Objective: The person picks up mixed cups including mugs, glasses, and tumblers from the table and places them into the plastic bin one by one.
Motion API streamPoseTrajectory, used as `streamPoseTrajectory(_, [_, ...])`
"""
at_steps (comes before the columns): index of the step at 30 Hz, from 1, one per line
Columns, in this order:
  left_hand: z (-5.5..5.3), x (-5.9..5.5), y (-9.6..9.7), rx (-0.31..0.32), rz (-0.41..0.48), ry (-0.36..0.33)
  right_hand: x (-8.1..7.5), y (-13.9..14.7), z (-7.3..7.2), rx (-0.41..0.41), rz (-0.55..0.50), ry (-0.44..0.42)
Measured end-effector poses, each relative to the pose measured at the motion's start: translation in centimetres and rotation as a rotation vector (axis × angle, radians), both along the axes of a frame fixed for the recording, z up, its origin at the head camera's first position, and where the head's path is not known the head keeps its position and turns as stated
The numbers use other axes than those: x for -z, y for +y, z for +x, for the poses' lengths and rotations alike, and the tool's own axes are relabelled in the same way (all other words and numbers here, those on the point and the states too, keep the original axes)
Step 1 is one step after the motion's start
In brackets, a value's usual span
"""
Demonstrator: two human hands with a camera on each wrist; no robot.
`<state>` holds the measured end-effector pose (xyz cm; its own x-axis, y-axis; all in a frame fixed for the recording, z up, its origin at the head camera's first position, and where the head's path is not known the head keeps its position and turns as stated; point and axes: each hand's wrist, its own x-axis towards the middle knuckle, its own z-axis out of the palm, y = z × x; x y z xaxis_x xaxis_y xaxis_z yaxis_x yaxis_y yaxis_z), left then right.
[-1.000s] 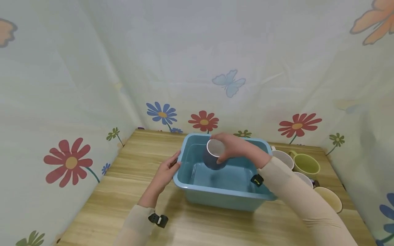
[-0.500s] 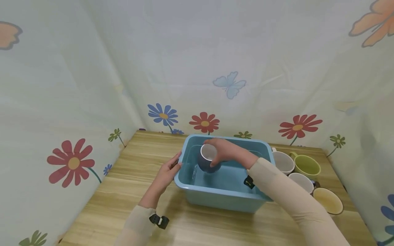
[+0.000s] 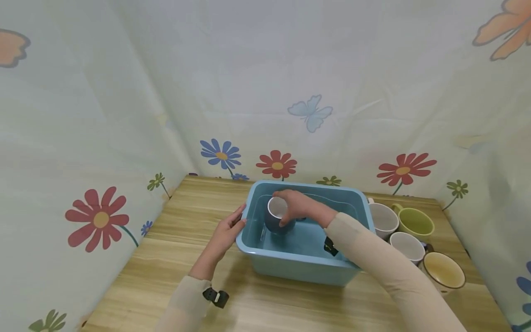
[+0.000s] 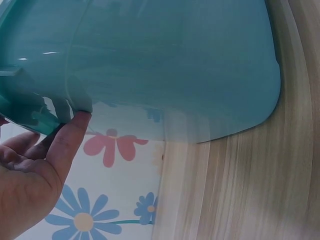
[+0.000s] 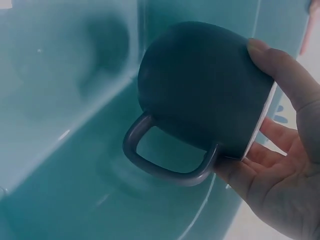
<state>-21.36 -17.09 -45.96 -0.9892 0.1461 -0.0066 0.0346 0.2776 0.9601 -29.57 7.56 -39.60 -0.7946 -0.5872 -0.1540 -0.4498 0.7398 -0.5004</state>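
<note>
A dark blue-grey mug (image 3: 277,223) with a white inside is in my right hand (image 3: 293,206), which grips it near the rim, thumb on one side and fingers on the other. It is inside the light blue plastic basin (image 3: 307,259), towards the basin's left end, with its mouth tilted up. In the right wrist view the mug's looped handle (image 5: 167,175) shows free of the fingers. At the basin's left end, my left hand (image 3: 224,235) holds the rim. The left wrist view has the thumb (image 4: 70,142) against the basin's outer wall, the other fingers partly hidden.
Several mugs stand right of the basin on the wooden table (image 3: 166,258): a white-lined mug (image 3: 382,219), a green mug (image 3: 416,222), another white-lined mug (image 3: 407,246) and a cream mug with a dark rim (image 3: 444,269). A floral curtain (image 3: 348,138) hangs behind.
My right hand has carried the dark mug left and lower into the basin. The left hand stays at the basin's left rim.
</note>
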Motion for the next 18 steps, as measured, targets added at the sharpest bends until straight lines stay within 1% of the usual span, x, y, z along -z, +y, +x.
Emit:
streamPoseTrajectory(6, [-0.1, 0.0, 0.1, -0.009, -0.003, 0.007, 0.8, -0.4, 0.0, 0.030, -0.021, -0.007])
streamPoseTrajectory(11, [-0.1, 0.2, 0.2, 0.001, -0.017, 0.009, 1.6, -0.7, -0.1, 0.054, -0.028, -0.033])
streamPoseTrajectory(14, [-0.1, 0.2, 0.2, 0.005, -0.014, 0.016, 2.0, -0.9, -0.3, 0.062, -0.032, -0.038])
streamPoseTrajectory(18, [0.0, 0.0, 0.0, -0.013, -0.002, 0.015, 2.5, -1.5, -0.7, 0.066, -0.046, -0.035])
